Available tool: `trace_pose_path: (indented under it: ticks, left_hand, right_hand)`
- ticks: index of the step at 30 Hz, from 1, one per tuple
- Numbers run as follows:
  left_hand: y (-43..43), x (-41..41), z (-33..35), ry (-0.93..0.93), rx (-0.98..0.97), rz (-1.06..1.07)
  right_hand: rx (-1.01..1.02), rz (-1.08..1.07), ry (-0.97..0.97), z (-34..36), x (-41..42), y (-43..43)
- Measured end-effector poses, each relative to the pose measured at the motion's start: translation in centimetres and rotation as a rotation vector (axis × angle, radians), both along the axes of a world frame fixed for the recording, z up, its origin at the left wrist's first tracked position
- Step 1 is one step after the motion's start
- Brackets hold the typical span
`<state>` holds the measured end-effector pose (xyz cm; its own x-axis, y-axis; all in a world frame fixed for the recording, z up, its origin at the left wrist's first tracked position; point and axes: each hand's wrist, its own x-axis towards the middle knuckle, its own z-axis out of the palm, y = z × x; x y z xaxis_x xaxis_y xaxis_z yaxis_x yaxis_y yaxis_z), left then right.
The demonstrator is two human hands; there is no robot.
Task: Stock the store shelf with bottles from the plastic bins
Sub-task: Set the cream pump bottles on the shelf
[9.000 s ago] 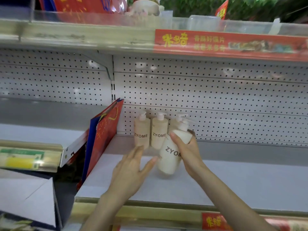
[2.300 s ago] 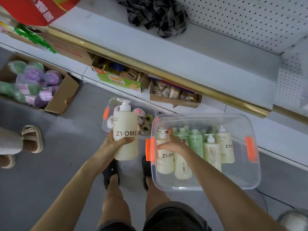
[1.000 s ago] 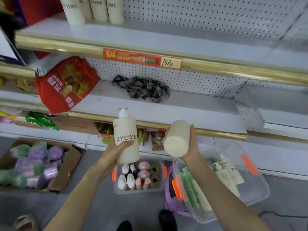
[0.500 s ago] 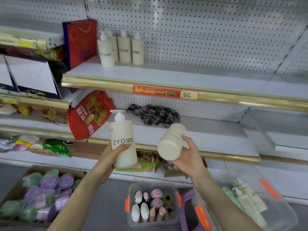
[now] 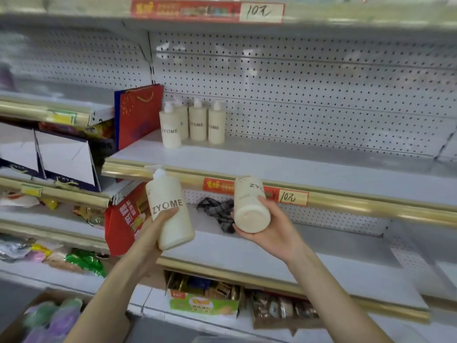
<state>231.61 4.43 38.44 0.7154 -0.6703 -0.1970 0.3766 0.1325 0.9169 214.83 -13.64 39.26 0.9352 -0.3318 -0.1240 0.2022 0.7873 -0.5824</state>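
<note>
Left hand (image 5: pixel 158 225) grips an upright pump bottle (image 5: pixel 169 209); right hand (image 5: pixel 268 227) cradles a second bottle (image 5: pixel 249 203), base toward camera, below the shelf's (image 5: pixel 272 167) front edge.

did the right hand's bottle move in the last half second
Yes, up: the bottle in the right hand now overlaps the gold rail by the price tag; earlier it was below it.

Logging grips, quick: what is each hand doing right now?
Left hand: grips an upright cream ZYOME pump bottle.
Right hand: grips a second cream bottle, tilted, base toward the camera.
</note>
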Motion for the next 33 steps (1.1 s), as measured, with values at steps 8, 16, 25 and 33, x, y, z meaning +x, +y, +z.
trace_pose_path:
  ticks: [8, 16, 25, 33]
  left_hand:
    - [-2.5, 2.4, 2.3, 0.08, -0.101, 0.052]
    - [-4.7, 8.5, 4.7, 0.151, -0.17, 0.003]
    - [-7.7, 19.3, 6.9, 0.092, -0.121, -0.175]
    - [-8.8, 26.3, 7.8, 0.05, -0.158, -0.169]
  right_hand:
    - [-0.183, -0.067, 0.099, 2.5, 5.1, -3.7]
    - [-0.575, -0.267, 0.206, 3.4, 11.1, -6.8]
    - [-1.106, -0.417, 0.314, 4.4, 23.8, -11.1]
    - [-1.156, -0.422, 0.407, 2.0, 33.0, -11.8]
